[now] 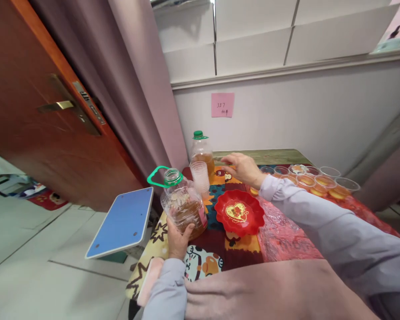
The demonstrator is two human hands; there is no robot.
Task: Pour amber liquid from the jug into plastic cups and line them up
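My left hand (179,236) is wrapped around the lower side of a clear plastic jug (186,211), which is part filled with amber liquid. The jug's mouth is uncapped, with a green carrying handle (158,178) at its neck. My right hand (242,169) hangs over the table's far side with fingers stretched leftward, thumb apart and nothing visible in it. To its left stands a stack of clear plastic cups (200,178). Behind the stack is a second jug (200,153) with a green cap, also holding amber liquid. A red scalloped dish (222,209) lies below my right forearm.
Several clear cups (325,182) of amber liquid stand close together at the right of the patterned table (216,240). Left of the table is a blue-topped stool (123,220). A wall with a pink note (222,105) rises behind; a wooden door (36,89) stands left.
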